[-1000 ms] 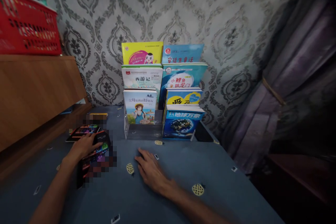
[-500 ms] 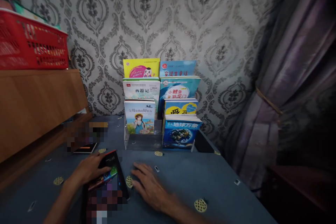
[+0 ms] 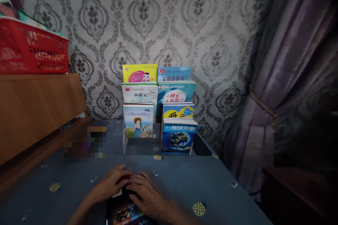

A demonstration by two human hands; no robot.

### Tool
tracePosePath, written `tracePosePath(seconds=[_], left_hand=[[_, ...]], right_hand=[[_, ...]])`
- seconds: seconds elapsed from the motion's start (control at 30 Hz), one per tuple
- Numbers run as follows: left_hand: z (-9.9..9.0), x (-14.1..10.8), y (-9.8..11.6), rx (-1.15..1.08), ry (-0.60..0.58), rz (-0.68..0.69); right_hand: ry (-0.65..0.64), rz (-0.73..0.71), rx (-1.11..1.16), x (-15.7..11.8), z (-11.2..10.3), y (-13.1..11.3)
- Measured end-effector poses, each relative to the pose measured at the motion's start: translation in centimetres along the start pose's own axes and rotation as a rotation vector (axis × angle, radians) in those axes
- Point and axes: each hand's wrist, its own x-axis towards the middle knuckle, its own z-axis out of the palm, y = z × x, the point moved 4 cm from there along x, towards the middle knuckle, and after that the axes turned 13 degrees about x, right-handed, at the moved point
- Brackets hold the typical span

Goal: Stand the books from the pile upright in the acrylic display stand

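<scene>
A dark book (image 3: pixel 126 214) with a colourful picture panel lies at the bottom centre, partly cut off by the frame edge. My left hand (image 3: pixel 113 183) is closed around its upper left part, fingers curled over the far edge. From the other side my right hand (image 3: pixel 146 194) wraps the upper right part, its fingertips meeting those of the left hand. Both hands cover much of the cover. Beyond them stands a clear book rack (image 3: pixel 144 146) with several children's books in tiers, among them a blue book with a globe (image 3: pixel 179 139) in front on the right.
A pixelated pile (image 3: pixel 84 144) sits on the blue tablecloth (image 3: pixel 216 182) at the left. Beside it rises a wooden cabinet (image 3: pixel 39 109) with a red basket (image 3: pixel 49 52) on top. A dark flat object (image 3: pixel 202 146) lies right of the rack. A curtain (image 3: pixel 260 140) hangs at the right.
The dark book has moved right and is turned, its picture panel now lower in view. My right hand, earlier apart on the cloth, now grips it together with my left.
</scene>
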Motion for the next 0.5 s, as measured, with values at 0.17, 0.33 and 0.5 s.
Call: tracePosePath(seconds=[0.17,0.33,0.5], left_hand=[[1.0,0.6,0.1,-0.009,0.134,-0.04],[1.8,1.1,0.9,0.002,0.251,-0.076],[2.5,0.9,1.6,0.048,0.304,-0.022]], right_hand=[[0.011,0.071,-0.03,0.2,-0.7,-0.8],[0.039,0.087,-0.052,0.0,-0.4,-0.5],[0.063,0.098,-0.104,-1.1,-0.7,0.2]])
